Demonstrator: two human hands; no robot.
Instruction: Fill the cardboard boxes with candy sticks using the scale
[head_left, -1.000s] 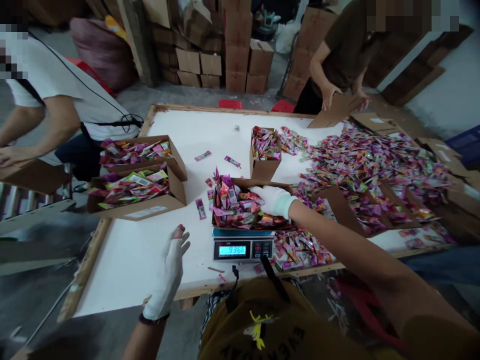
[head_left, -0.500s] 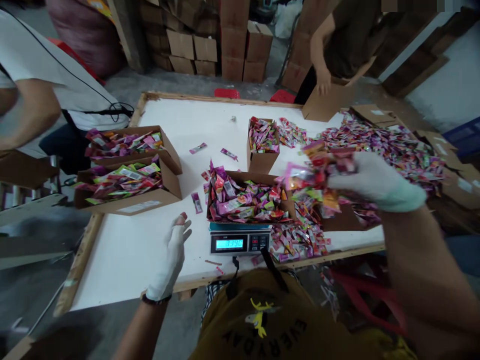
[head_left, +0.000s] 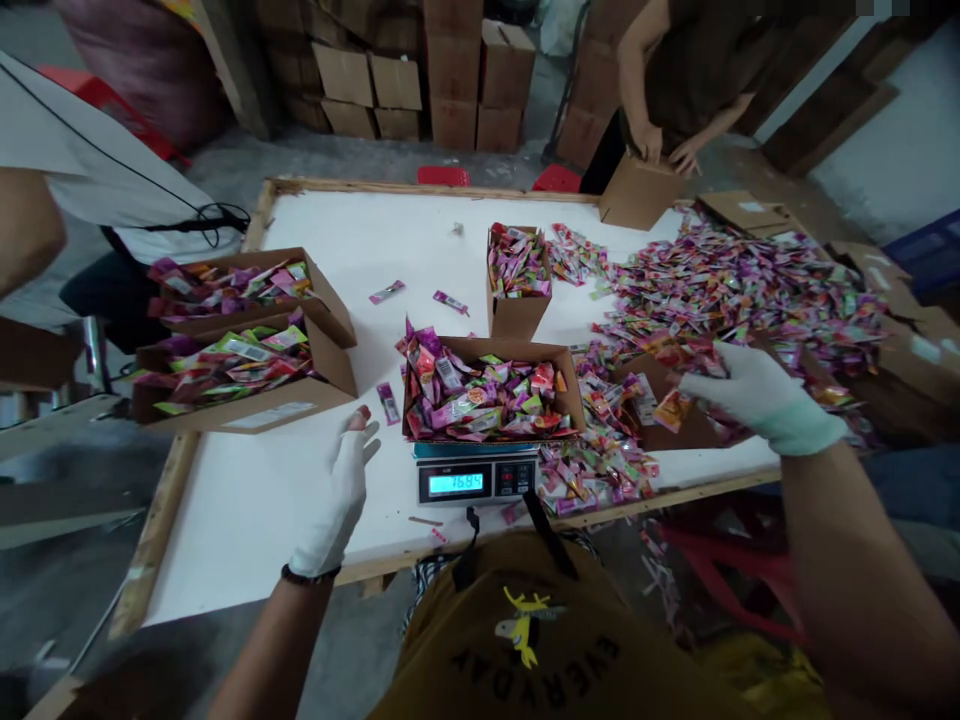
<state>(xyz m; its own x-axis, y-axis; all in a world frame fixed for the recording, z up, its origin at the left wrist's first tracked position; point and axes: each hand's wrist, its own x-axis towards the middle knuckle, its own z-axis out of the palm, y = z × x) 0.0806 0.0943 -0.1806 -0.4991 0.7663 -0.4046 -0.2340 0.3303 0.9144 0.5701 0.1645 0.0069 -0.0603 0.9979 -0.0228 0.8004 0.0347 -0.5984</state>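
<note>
My left hand (head_left: 341,490), in a white glove with a bare fingertip showing, hovers over the white table left of the scale, fingers apart and holding nothing. My gloved right hand (head_left: 757,395) is closed around several small, colourful snack packets (head_left: 673,408) above an open carton (head_left: 675,432) on the right. In front of me a carton (head_left: 491,350) full of such packets rests on a digital scale (head_left: 457,484) with a lit display. A large heap of loose packets (head_left: 742,290) spreads beyond my right hand.
Two filled cartons (head_left: 255,395) stand at the table's left, and a smaller filled carton (head_left: 519,312) at the back. Single packets (head_left: 388,403) lie about. Across the table, a person's hands (head_left: 682,155) touch a carton (head_left: 640,192). Another person's arm (head_left: 26,230) is at left.
My right hand has lowered and moved slightly right with packets, from beside the carton on the scale to above the right carton. The display digits have changed. My left hand has hardly moved.
</note>
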